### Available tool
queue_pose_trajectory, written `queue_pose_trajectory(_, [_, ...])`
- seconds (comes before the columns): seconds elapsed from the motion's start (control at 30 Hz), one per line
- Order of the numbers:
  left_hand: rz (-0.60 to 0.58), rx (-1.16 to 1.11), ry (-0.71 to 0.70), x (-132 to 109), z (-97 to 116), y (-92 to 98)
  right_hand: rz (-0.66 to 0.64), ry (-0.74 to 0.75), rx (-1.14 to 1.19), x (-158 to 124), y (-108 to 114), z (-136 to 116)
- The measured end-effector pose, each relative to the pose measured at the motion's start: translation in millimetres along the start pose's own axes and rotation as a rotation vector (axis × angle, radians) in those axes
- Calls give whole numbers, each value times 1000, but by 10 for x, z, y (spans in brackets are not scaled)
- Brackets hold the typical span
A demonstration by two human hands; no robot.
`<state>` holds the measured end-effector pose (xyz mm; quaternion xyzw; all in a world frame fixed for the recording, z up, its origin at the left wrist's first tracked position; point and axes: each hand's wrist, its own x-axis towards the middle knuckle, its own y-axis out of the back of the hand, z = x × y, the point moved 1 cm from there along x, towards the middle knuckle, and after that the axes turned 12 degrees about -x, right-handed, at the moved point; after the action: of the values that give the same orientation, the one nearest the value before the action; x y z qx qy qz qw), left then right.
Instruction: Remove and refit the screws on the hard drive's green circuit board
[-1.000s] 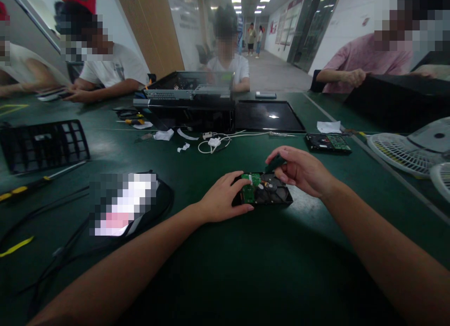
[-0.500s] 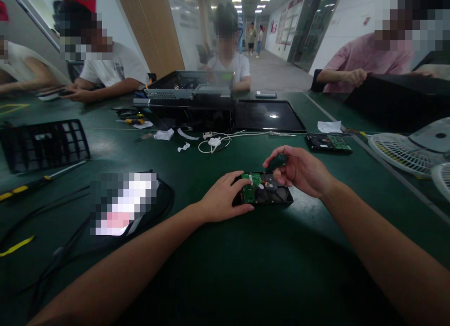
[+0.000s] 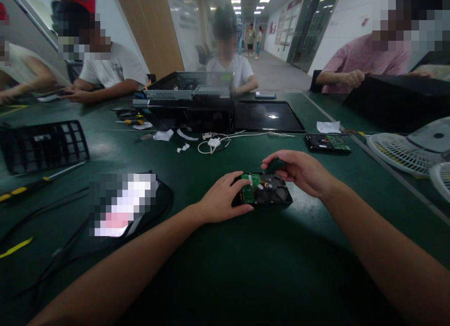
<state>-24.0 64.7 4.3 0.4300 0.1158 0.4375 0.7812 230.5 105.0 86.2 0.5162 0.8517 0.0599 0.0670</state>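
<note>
Gripping drive, L hand spreads partly over PCB: slip cd scuff it. R hand half-curled; can't tell if empty.

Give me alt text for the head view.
The wearer's left hand grips the left end of a hard drive with a green circuit board on a green table; the right hand is curled near its other end, whether it holds anything is unclear. A second drive and a screwdriver lie nearby, with people seated beyond.
</note>
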Motion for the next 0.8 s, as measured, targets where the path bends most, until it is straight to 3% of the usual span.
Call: queue_pose_trajectory(0.8, [0, 3, 7, 0, -7, -4, -31, -14, 191, 6, -16, -13])
